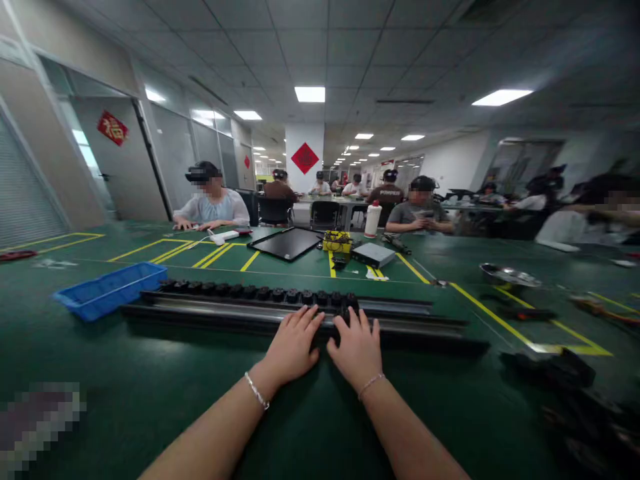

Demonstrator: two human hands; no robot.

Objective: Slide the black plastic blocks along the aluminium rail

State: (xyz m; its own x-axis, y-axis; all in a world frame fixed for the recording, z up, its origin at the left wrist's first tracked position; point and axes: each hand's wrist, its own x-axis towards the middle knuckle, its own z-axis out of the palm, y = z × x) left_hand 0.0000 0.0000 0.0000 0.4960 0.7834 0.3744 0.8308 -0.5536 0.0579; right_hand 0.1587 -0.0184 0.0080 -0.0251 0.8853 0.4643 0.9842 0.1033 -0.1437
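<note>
A long dark metal rail (210,308) lies across the green table (125,393) in front of me. A row of several black round parts (240,291) sits along its far side. My left hand (293,347) rests on the rail's near edge with fingers stretched out and apart. Beside it, my right hand (356,347) lies with its fingers reaching over the rail onto a black part (344,313) at the row's right end. Whether those fingers grip the part is hidden. Each wrist wears a thin bracelet.
A blue plastic bin (107,289) stands left of the rail. Farther back lie a black tablet (287,243), a yellow box (337,241), a grey box (373,254) and a white bottle (371,219). A metal bowl (510,275) sits right. Other people sit at the far edge and at tables behind.
</note>
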